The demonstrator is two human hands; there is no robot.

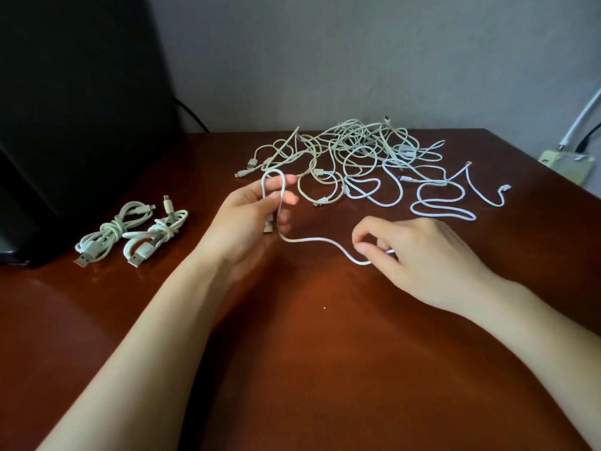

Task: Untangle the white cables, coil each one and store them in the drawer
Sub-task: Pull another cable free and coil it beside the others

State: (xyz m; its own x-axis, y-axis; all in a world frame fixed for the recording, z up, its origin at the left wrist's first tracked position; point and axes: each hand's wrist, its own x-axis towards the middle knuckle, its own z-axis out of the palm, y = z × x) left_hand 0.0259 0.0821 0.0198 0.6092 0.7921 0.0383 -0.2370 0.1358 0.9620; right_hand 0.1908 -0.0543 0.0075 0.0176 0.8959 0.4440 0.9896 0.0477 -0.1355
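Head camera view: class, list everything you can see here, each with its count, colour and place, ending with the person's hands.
tangled cables: one pile, white and off-white, far middle of table
coiled cables: two, white, side by side at table's left
held cable: one, white, strung between both hands
table: one, reddish brown, fills foreground
black object: one, far left, kind unclear
power strip: one, pale, right edge
wall: grey, behind table
left hand: holds a loop of held cable
right hand: pinches held cable
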